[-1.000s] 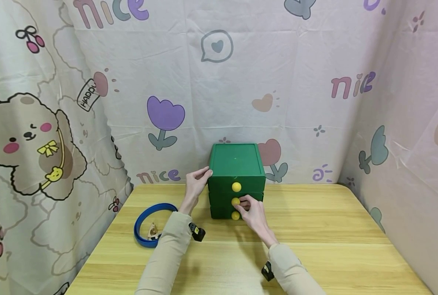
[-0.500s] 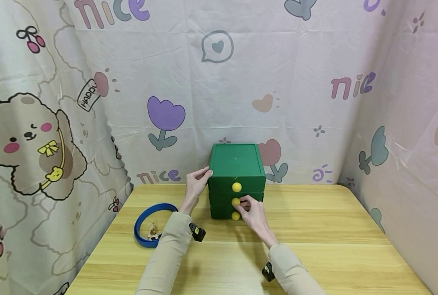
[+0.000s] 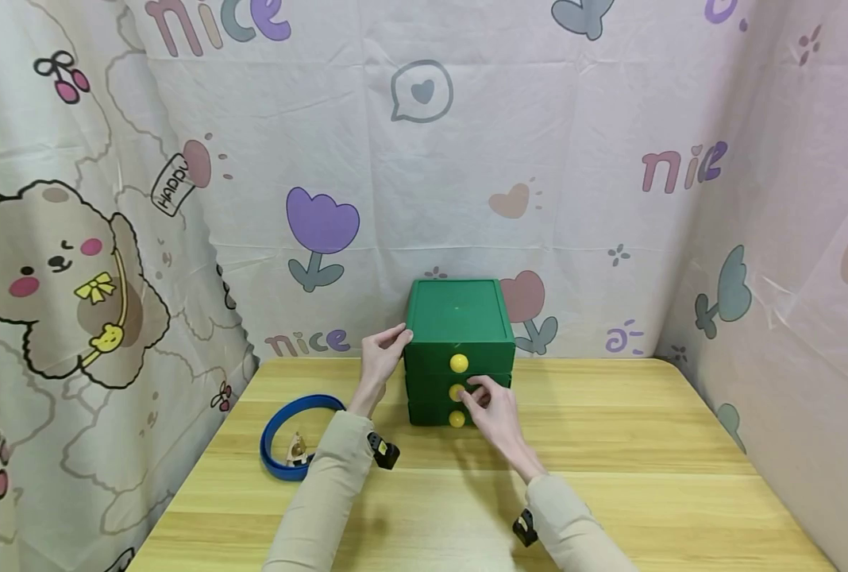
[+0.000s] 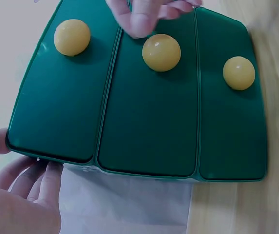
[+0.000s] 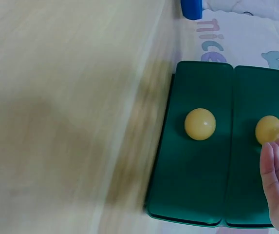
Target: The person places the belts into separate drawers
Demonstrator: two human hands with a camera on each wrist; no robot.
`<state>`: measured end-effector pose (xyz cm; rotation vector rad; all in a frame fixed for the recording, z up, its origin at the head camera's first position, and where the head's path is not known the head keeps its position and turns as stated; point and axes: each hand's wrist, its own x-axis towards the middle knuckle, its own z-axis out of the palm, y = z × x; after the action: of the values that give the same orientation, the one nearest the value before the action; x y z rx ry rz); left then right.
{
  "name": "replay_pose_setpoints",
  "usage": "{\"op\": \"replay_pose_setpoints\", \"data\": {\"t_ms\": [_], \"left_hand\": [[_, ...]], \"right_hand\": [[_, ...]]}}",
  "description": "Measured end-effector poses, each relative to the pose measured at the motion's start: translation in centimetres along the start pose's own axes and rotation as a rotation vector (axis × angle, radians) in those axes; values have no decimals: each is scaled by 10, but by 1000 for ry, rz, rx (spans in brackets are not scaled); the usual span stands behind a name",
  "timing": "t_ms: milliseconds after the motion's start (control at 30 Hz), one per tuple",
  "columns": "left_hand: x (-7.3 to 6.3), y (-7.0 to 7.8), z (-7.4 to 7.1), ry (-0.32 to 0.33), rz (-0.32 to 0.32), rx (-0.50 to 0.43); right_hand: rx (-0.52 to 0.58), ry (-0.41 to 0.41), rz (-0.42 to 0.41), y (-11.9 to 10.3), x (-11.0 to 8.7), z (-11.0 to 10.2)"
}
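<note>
A green drawer cabinet (image 3: 456,311) with three stacked drawers stands on the table, a round yellow knob on each front. All three drawers look pushed in. My left hand (image 3: 379,359) holds the cabinet's upper left front corner, thumb and fingers on either side of the edge in the left wrist view. Beside the middle knob (image 4: 161,52) is my right hand (image 3: 495,409), its fingers loosened and just off the knob. The top knob (image 3: 458,363) and bottom knob (image 3: 456,419) are untouched.
A blue ring (image 3: 266,435) lies on the wooden table (image 3: 645,477) at the left, partly behind the left sleeve. Inside it sits a small wooden piece (image 3: 297,451). Printed curtains (image 3: 424,183) hang behind and along both sides.
My right hand has let go of the middle knob and drawn slightly back to the right. My left hand keeps its hold on the corner, and the cabinet stays in place.
</note>
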<state>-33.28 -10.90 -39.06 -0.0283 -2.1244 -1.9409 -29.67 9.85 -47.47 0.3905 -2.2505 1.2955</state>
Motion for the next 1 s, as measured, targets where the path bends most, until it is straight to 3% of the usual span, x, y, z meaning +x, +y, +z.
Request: {"op": "replay_pose_setpoints", "data": {"t_ms": [267, 467, 600, 733, 833, 1000], "left_hand": [[-1, -2, 3, 19, 2, -16], [-7, 3, 6, 56, 19, -12], [-10, -1, 4, 120, 35, -11], [-18, -1, 1, 207, 92, -24], [-26, -2, -2, 254, 158, -25], [-40, -9, -8, 303, 193, 8]], "right_hand": [[128, 108, -126, -11, 11, -11], [184, 264, -296, -43, 21, -29], [206, 364, -333, -46, 34, -38], [207, 440, -318, -32, 51, -43], [181, 454, -263, -30, 59, -50], [130, 350, -10, -28, 69, -60]]}}
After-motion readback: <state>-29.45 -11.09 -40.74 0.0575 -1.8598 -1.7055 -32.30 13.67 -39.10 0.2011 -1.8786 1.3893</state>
